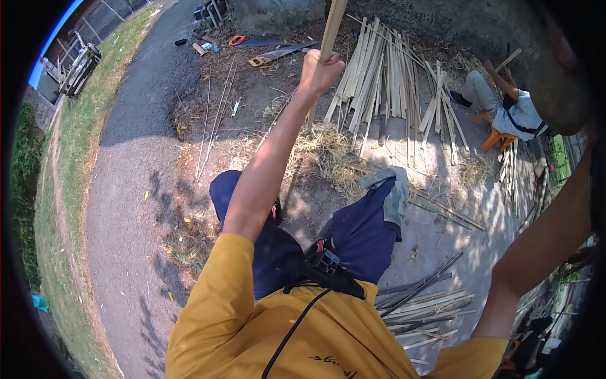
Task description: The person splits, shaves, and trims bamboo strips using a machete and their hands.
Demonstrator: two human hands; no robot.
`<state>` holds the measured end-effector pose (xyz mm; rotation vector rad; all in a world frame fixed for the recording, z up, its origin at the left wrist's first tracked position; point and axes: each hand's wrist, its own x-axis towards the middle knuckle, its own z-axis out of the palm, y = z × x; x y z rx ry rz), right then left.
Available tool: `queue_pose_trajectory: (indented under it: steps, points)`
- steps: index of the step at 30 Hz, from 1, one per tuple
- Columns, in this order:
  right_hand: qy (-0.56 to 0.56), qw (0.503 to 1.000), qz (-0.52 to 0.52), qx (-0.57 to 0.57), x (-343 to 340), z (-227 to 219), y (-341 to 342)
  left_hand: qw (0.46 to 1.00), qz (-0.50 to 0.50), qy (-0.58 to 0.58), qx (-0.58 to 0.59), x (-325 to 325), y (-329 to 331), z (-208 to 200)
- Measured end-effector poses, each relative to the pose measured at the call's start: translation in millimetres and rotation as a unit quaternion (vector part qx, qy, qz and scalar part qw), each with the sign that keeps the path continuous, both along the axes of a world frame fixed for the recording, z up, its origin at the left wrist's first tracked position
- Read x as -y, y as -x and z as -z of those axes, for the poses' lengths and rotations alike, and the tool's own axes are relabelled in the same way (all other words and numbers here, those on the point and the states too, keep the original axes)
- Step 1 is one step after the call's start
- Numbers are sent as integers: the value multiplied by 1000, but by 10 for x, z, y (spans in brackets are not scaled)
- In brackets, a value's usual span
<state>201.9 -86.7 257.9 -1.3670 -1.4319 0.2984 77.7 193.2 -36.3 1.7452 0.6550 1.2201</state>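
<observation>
The left arm stretches straight out and forward from the yellow-sleeved shoulder, bare forearm turned slightly inward. Its left hand (319, 71) is a closed fist, fingers wrapped tight around the bamboo pole (332, 28). The right arm rises bent at the elbow, well right of the pole; its hand lies out of view.
</observation>
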Motion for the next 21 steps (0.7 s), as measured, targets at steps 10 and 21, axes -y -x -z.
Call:
queue_pose_trajectory:
  steps: [10, 21]
  points:
    - [173, 981, 33, -75, -134, 239, 552, 982, 73, 108, -136, 35, 478, 1545]
    - [129, 991, -27, -34, -339, 477, 395, 981, 25, 176, -79, 110, 583, 2098]
